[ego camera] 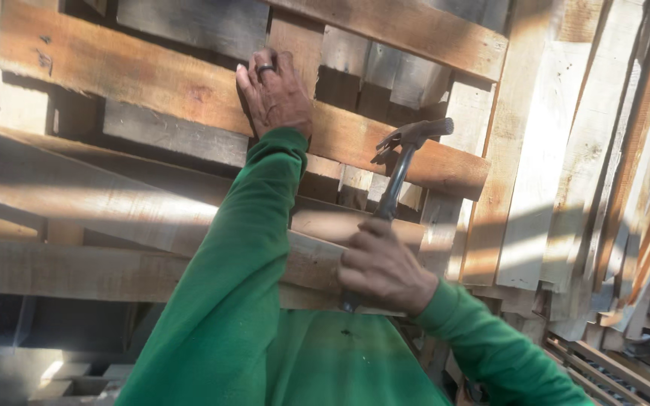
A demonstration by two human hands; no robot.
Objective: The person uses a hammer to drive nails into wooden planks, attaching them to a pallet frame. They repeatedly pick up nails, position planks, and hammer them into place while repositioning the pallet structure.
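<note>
2 hands work at a stacked wooden pallet. The left hand lies flat, fingers spread, on an upper plank, apparently steadying it. The right hand, fingers wrapped tight, holds a claw hammer raised just beside that plank.

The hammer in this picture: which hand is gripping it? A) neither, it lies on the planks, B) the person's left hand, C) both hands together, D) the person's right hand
D: the right hand is closed around the handle of the hammer, whose claw head is raised near the wood, while the left hand, wearing a ring, presses flat against a plank of the pallet.
</note>
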